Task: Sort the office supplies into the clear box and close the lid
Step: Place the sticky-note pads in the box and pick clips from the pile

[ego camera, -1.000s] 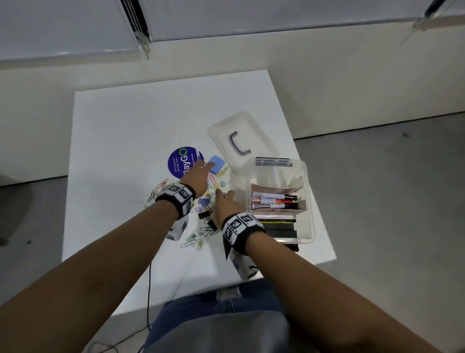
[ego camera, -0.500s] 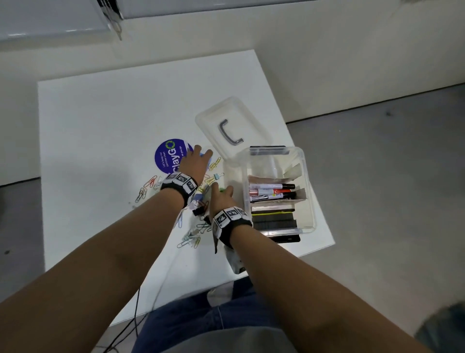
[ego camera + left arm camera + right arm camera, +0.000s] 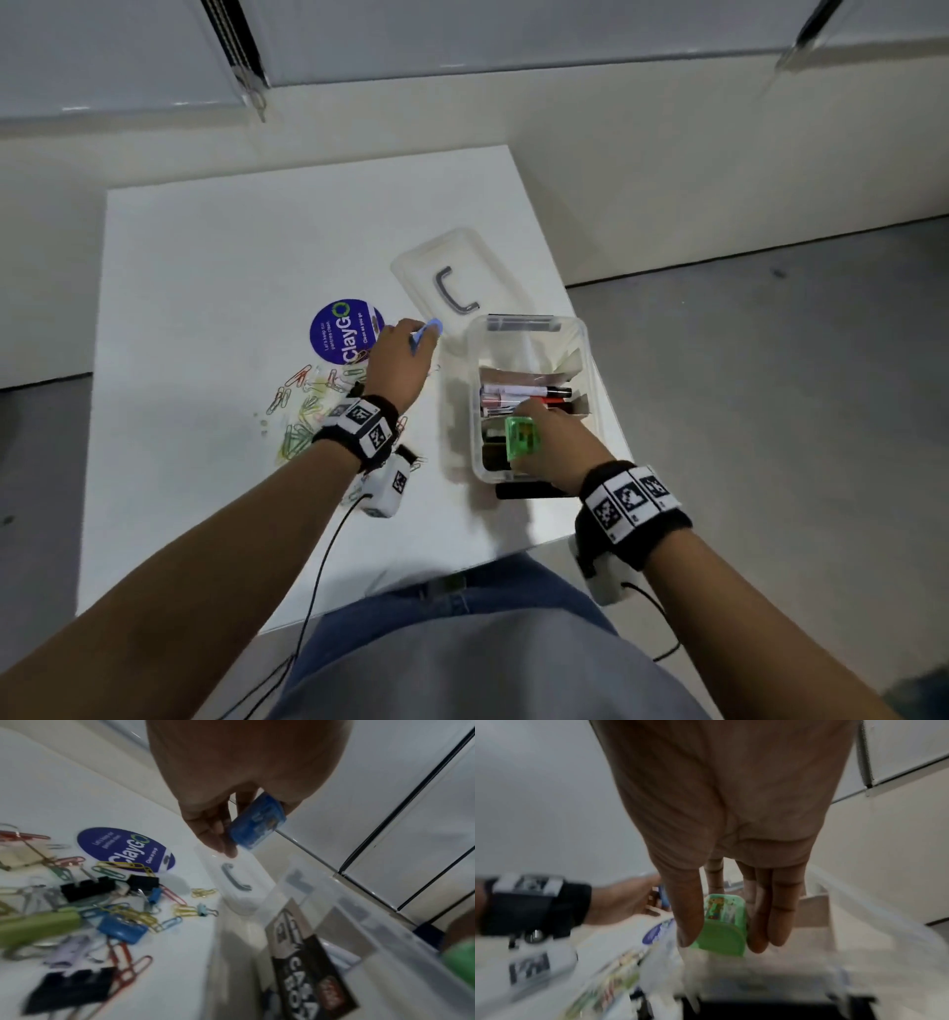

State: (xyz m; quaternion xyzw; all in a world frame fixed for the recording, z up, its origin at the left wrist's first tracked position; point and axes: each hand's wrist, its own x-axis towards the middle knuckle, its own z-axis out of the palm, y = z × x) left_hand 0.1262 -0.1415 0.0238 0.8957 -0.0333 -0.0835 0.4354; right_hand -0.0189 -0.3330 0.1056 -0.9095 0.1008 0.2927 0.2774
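The right hand (image 3: 552, 442) pinches a small green case (image 3: 521, 437) between its fingers (image 3: 770, 914) over the near end of the clear box (image 3: 585, 334) at the worktop's (image 3: 231, 246) right edge. The left hand (image 3: 398, 367) pinches a small blue case (image 3: 258, 821) above the worktop just left of the box, near the lid (image 3: 457, 272) and the paper clips (image 3: 303, 406).
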